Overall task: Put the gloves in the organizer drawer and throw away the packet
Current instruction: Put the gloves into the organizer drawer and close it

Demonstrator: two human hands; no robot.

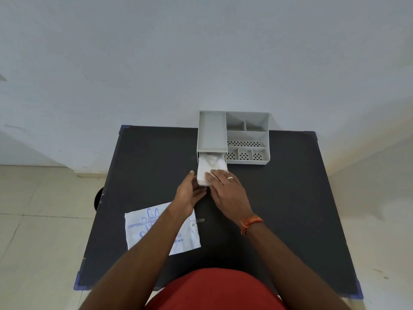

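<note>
- The grey organizer (245,135) stands at the 12 o'clock edge of the dark counter (279,198), against the wall, so its drawer (202,183) pulls out toward the person.
- The drawer is drawn out at the organizer's left front and is filled with the white gloves (210,166), bunched and rising to its rim.
- The right hand (228,191) lies flat on the stack, fingers spread and extended, palm down; it grips nothing and appears to press the gloves so they sit low enough to clear the drawer slot.
- The left hand (190,193) is open with fingers straight, set against the drawer's left side and front at about 9 o'clock from the gloves, seemingly steadying or guiding the drawer; it holds nothing closed.
- The packet (143,231), printed in blue, lies flat on the counter at about 7 o'clock from the drawer, partly under the left forearm, parked within reach.
- Judged from this, the gloves are in; closing the drawer and discarding the packet are left.
- No bin can be identified here.
</note>
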